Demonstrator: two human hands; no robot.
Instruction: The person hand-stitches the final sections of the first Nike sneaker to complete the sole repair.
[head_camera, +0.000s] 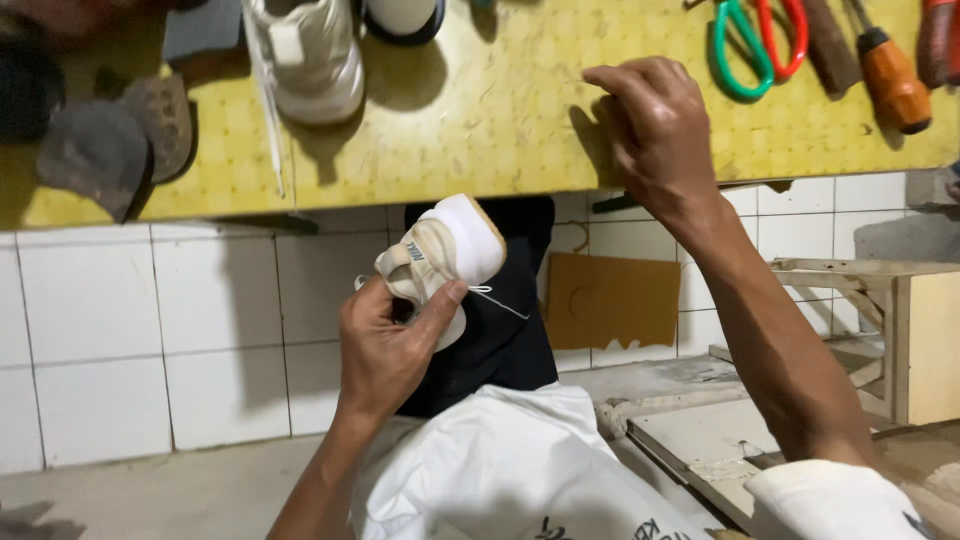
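Fingers (445, 300) gripping sneaker (445, 250), right hand (655, 125) raised

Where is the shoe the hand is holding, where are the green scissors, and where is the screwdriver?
shoe (445, 250), head view, on its white heel end
green scissors (738, 50), head view, on a green handle loop
screwdriver (893, 85), head view, on its orange handle

Yellow worn workbench top (480, 130); white tiled wall (150, 330) below; grey concrete floor (150, 495); wooden frame (880, 310) at right.
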